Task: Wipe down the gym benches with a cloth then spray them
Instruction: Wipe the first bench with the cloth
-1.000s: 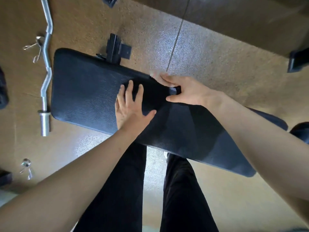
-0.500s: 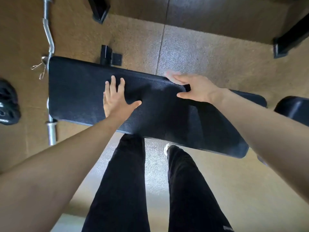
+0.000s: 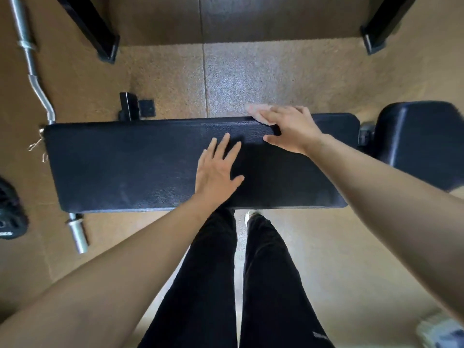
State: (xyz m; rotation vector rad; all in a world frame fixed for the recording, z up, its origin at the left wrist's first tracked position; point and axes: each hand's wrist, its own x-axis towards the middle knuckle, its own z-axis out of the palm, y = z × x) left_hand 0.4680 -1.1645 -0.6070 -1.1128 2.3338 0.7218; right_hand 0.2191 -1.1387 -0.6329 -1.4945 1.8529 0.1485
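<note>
Left hand (image 3: 216,169) lies flat on the bench pad (image 3: 125,167), fingers spread, holding nothing. Beyond it, right hand (image 3: 288,129) presses the pale cloth (image 3: 254,112) onto the pad's far edge, fingers draped over it. Best bet now: long, firm, overlapping strokes along that edge.

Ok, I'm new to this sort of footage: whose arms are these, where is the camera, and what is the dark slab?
No machine here: a person wears a camera on the head, so the picture looks down along their own arms. The dark slab is a padded gym bench. The left hand lies flat on it, holding nothing. The right hand rests on a pale cloth at the bench's far edge. On the floor to the left lie a curl bar and a weight plate.
</note>
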